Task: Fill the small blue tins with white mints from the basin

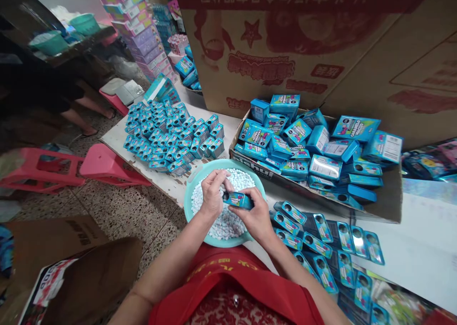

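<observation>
My right hand [254,215] grips a small blue candy box [238,200] over a teal bowl [191,192] full of small white candies [223,225]. My left hand [212,192] is closed at the box's left end, fingers pinched together there; what they hold is hidden. Both hands hover just above the candies, in front of my red apron.
A block of filled small blue boxes [171,137] stands at the left of the white table. A cardboard tray [389,206] holds larger blue boxes. Flat empty blue boxes [323,244] lie at the right. Pink stools [107,163] and another person's legs [89,111] are at the left.
</observation>
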`<state>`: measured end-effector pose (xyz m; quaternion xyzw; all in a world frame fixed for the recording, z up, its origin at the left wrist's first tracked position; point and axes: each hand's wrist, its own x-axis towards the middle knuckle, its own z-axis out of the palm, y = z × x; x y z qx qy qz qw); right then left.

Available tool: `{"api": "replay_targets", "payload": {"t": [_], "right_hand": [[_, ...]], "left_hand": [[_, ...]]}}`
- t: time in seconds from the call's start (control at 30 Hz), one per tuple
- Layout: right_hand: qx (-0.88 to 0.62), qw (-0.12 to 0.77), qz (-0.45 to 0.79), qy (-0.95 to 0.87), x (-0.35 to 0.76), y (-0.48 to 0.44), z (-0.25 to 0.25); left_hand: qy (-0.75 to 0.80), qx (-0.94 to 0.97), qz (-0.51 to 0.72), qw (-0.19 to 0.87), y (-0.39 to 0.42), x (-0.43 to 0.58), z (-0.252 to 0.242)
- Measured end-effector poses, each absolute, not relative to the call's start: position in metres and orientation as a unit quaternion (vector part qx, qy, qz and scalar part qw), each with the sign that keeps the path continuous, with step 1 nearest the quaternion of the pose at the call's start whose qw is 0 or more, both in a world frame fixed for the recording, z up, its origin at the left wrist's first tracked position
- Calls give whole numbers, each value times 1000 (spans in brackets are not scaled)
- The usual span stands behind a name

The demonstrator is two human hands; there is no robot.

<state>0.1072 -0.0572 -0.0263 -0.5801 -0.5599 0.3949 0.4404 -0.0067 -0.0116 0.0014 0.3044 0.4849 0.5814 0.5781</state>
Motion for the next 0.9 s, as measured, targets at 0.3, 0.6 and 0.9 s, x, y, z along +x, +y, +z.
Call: {"api": "replay_targets", "payload": {"t": [0.3, 0.6, 0.9], "right_hand": [[-575, 457, 381, -562, 109, -62, -15], [-585, 455, 417, -525, 109, -58, -33], [-577, 499, 443, -470, 148, -71, -32]], "left_hand": [[471, 326, 590, 569, -18, -7, 15], [480, 288, 567, 604, -14, 0, 6], [642, 415, 424, 486, 22, -39, -48]]}}
